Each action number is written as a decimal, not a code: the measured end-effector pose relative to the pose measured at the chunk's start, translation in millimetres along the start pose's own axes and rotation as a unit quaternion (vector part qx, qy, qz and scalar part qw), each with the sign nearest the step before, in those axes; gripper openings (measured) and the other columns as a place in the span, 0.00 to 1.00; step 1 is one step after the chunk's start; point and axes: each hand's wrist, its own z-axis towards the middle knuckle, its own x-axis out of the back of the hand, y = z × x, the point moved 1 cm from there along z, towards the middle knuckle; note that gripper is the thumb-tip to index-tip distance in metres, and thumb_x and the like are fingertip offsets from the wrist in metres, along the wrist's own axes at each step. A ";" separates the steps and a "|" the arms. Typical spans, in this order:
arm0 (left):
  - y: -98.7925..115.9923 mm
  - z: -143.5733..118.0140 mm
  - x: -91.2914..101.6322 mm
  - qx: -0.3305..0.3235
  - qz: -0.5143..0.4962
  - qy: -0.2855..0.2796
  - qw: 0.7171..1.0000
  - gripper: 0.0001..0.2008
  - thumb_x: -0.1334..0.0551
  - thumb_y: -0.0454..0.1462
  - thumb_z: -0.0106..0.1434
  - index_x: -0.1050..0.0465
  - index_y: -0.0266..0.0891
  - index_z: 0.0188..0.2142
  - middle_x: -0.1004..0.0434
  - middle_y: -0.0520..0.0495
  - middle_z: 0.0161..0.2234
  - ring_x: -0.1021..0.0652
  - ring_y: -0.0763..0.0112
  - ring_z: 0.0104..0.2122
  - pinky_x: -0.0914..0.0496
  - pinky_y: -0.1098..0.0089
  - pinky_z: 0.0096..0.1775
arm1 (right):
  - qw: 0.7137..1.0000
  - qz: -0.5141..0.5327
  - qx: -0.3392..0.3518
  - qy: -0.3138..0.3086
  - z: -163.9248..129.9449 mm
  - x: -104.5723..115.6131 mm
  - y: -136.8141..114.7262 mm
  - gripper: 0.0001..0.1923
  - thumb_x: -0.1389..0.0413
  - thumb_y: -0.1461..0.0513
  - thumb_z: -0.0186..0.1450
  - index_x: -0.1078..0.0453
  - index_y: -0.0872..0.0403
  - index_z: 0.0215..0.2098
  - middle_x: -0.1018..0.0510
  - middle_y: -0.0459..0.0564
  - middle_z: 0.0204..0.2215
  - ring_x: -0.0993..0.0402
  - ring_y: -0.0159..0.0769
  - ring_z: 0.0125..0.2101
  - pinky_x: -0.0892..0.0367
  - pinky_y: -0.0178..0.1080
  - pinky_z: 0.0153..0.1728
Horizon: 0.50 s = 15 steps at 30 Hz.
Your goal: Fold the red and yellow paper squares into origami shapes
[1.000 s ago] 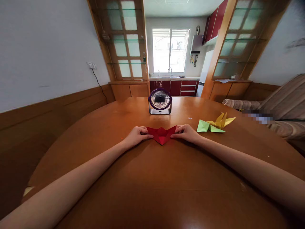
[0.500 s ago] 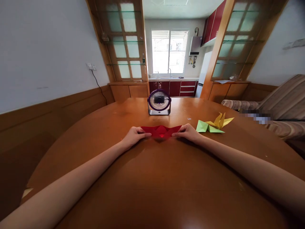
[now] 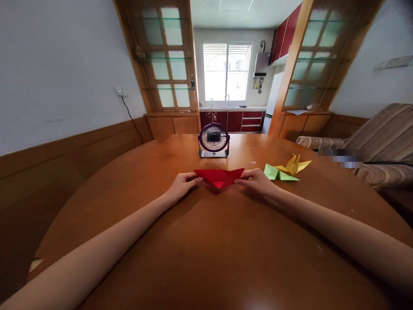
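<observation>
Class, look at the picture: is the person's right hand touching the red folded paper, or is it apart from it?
Touching. The head view shows the right hand pinching the right tip of the red folded paper, with fingertips on its edge and no gap.

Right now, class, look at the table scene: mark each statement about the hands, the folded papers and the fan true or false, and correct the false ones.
1. Both hands hold the red folded paper, the left hand at its left tip and the right hand at its right tip. True.
2. The desk fan stands nearer the person than the red paper. False: it stands beyond it, farther along the wooden table.
3. The green folded paper lies left of the left hand. False: it lies right of the right hand.
4. The yellow folded paper touches the green one. True.
5. The right hand holds the yellow paper. False: it holds the red one.
</observation>
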 end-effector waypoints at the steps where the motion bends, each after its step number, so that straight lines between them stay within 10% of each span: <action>1: 1.0 0.2 -1.5 -0.006 -0.003 0.008 1.000 0.22 0.32 0.47 0.54 0.22 0.37 0.45 0.20 0.46 0.36 0.24 0.69 0.31 0.32 0.71 0.33 | 1.000 -0.020 0.001 0.018 -3.4 2.7 -2.0 0.16 0.39 0.52 0.59 0.20 0.54 0.37 0.18 0.51 0.34 0.25 0.39 0.34 0.32 0.38 0.34; 8: 2.6 5.2 -25.5 -0.033 0.002 0.096 0.995 0.28 0.33 0.44 0.54 0.31 0.35 0.52 0.22 0.45 0.37 0.24 0.67 0.36 0.31 0.67 0.39 | 0.980 -0.127 0.039 0.149 -23.5 28.7 -5.9 0.19 0.43 0.49 0.61 0.24 0.55 0.24 0.24 0.48 0.23 0.32 0.34 0.26 0.40 0.35 0.27; 15: 2.3 17.7 -73.5 -0.067 0.052 0.048 0.995 0.19 0.37 0.38 0.58 0.30 0.35 0.49 0.24 0.44 0.40 0.25 0.69 0.36 0.31 0.68 0.40 | 0.943 -0.202 0.006 0.263 -26.8 54.7 4.9 0.20 0.44 0.47 0.61 0.22 0.54 0.28 0.21 0.50 0.24 0.29 0.36 0.25 0.41 0.36 0.27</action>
